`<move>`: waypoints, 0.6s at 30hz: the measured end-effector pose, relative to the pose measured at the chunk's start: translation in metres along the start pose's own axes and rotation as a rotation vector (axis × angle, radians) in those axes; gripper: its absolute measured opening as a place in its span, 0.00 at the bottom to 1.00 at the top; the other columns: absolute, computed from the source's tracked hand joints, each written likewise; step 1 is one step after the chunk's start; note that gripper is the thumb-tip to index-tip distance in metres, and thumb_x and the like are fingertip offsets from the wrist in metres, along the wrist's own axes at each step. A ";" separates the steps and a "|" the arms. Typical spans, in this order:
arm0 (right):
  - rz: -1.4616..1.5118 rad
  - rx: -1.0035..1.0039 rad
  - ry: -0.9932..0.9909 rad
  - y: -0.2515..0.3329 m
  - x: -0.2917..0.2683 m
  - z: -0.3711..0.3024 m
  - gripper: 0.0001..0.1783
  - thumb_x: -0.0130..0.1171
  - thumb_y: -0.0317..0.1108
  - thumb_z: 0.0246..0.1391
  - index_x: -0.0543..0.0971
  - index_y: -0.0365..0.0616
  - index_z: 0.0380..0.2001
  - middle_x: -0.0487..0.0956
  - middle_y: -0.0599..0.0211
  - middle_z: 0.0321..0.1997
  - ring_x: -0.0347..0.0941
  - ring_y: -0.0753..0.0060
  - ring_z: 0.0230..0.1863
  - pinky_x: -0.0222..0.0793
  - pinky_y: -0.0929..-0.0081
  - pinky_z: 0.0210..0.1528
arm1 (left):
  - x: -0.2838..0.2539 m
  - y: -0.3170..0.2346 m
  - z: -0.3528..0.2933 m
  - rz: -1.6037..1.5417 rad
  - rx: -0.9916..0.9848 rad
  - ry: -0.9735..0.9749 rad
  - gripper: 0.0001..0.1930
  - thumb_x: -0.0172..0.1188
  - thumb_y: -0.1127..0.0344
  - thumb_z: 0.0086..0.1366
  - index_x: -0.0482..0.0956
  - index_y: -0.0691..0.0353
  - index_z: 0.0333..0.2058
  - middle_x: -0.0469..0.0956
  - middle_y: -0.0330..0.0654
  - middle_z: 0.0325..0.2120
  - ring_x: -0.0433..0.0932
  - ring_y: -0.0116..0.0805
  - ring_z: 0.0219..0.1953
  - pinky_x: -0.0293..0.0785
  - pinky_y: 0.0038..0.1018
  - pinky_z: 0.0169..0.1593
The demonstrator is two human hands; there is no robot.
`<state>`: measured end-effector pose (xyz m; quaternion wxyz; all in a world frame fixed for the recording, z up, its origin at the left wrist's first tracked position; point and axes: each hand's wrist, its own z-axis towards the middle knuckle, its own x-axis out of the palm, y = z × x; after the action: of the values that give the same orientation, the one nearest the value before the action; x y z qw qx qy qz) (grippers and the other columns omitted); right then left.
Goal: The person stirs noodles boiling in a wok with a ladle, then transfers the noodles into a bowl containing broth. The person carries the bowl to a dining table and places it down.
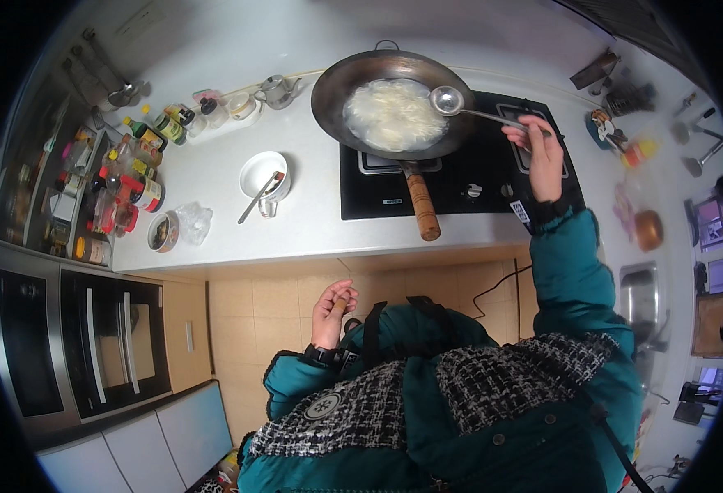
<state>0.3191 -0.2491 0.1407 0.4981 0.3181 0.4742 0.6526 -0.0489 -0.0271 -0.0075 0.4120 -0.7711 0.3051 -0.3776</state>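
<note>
My right hand is closed round the handle of a metal ladle. The round ladle bowl is over the right side of a dark wok. Pale noodle-like strands lie in whitish liquid inside the wok. Its wooden handle points toward me, past the counter's front edge, with no hand on it. Low in front of my body, away from the counter, my left hand has its fingers curled in. A brownish patch shows at those fingers; what it is, I cannot make out.
The wok sits on a black gas stove. To its left stands a white cup with a spoon across it. Farther left are a small bowl, a clear plastic bag and several bottles. A metal teapot stands near the wall.
</note>
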 end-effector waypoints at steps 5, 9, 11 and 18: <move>-0.225 -0.049 0.165 -0.011 0.021 0.037 0.15 0.41 0.36 0.66 0.72 0.37 0.44 0.80 0.62 0.35 0.75 0.78 0.37 0.69 0.80 0.44 | -0.002 0.000 -0.008 -0.024 0.008 -0.041 0.13 0.48 0.69 0.68 0.72 0.61 0.50 0.75 0.35 0.36 0.71 0.21 0.35 0.69 0.18 0.42; -0.289 -0.055 0.226 -0.026 0.042 0.062 0.15 0.40 0.34 0.66 0.72 0.35 0.45 0.78 0.64 0.37 0.75 0.76 0.40 0.70 0.79 0.44 | -0.004 0.001 -0.012 -0.054 0.020 -0.072 0.13 0.47 0.72 0.68 0.72 0.62 0.49 0.75 0.36 0.35 0.71 0.21 0.35 0.68 0.17 0.42; -0.358 -0.055 0.247 -0.033 0.050 0.073 0.15 0.40 0.34 0.66 0.72 0.35 0.45 0.78 0.65 0.38 0.75 0.76 0.40 0.70 0.79 0.45 | -0.005 0.001 -0.014 -0.055 0.022 -0.082 0.13 0.48 0.70 0.68 0.72 0.62 0.49 0.75 0.36 0.36 0.71 0.21 0.35 0.69 0.18 0.42; -0.549 -0.062 0.247 -0.059 0.069 0.094 0.15 0.40 0.36 0.64 0.73 0.41 0.43 0.80 0.63 0.31 0.77 0.69 0.35 0.70 0.73 0.41 | -0.006 0.002 -0.022 -0.064 0.024 -0.127 0.13 0.48 0.70 0.68 0.71 0.62 0.50 0.75 0.35 0.35 0.71 0.21 0.35 0.69 0.18 0.41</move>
<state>0.4020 -0.1518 0.1146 0.6040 0.0807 0.5792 0.5415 -0.0712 -0.0320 -0.0032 0.4277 -0.7978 0.2490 -0.3444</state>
